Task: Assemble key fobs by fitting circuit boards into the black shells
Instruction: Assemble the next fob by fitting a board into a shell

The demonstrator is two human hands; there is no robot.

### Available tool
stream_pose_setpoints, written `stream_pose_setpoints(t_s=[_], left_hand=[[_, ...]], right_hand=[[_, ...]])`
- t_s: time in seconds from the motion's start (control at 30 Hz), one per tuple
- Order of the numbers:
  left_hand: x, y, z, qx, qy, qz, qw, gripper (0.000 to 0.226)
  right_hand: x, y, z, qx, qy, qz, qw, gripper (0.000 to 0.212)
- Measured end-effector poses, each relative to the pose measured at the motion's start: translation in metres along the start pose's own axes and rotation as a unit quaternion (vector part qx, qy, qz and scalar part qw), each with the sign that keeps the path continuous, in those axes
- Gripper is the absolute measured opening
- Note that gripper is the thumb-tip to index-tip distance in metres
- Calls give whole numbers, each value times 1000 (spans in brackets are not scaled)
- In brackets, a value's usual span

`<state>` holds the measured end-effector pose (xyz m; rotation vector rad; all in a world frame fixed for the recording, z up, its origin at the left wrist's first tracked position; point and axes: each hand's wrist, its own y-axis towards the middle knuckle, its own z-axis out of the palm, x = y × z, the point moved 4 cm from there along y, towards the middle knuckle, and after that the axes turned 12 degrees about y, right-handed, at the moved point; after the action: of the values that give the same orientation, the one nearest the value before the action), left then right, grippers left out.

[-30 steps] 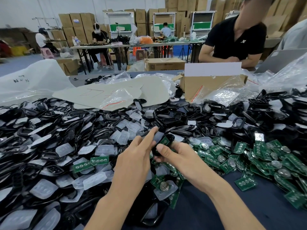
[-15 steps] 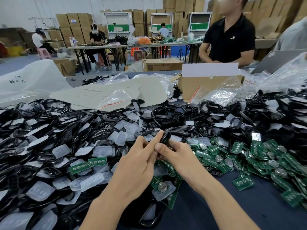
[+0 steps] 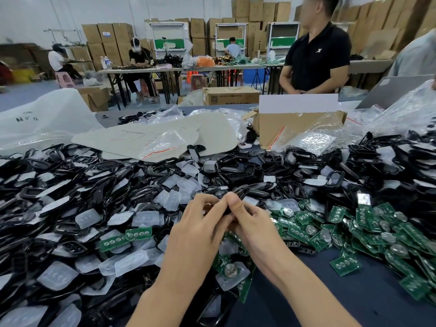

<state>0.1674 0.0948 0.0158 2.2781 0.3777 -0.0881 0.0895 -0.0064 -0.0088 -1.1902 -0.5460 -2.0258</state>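
Fingers (image 3: 205,201) of both hands are shown curled and pressed together at the centre, pinching a black shell (image 3: 241,192) between their tips. The left hand (image 3: 195,232) and the right hand (image 3: 253,228) are held touching each other above the table (image 3: 330,293). Only the upper end of the shell is seen past the right thumb (image 3: 234,202), and whether a board is seated inside cannot be told. A pile of loose shells (image 3: 70,185), mixed with translucent button pads (image 3: 89,218), is spread to the left and behind. Green circuit boards (image 3: 354,230) are heaped to the right, near the right hand. Two more boards (image 3: 126,237) lie on the left pile. A cardboard box (image 3: 295,128) is set beyond the shells, and a person in a black shirt (image 3: 316,55) is seen behind it.
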Motion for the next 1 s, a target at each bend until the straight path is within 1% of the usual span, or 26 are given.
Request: stream_pose_setpoints(t_s=[0.1,0.2,0.33,0.4,0.5,0.63,0.73,0.8,0.87,1.0], left_hand=[[-3,-2,1,-22,-25,-8,999,34],[-3,-1,-1,-41,-28,-16,999,36],[0,0,0,-36,-20,-18,999,35],[1,0,-1,-39,-5,-11,999,34],[2,0,-3,-64,14,-1,998,31],[2,-1,-6,-102,3,-13,995,26],[0,0,-5,-87,-40,-28,995,24],[0,0,-6,-83,-49,-29,995,19],[0,0,-6,-85,-35,-25,995,17],[3,1,-6,-92,-36,-26,995,15]], right_hand=[[-1,-1,3,-7,13,-7,1000,66],[0,0,3,0,17,-5,1000,68],[2,-1,8,25,53,6,998,49],[2,-2,9,11,63,1,998,52],[2,-1,7,-10,66,-6,998,58],[1,-3,9,-1,76,3,997,50],[1,-4,11,5,108,17,994,40],[1,-5,12,5,118,28,993,44],[1,-5,12,6,113,32,993,48],[3,-6,11,16,110,35,993,50]])
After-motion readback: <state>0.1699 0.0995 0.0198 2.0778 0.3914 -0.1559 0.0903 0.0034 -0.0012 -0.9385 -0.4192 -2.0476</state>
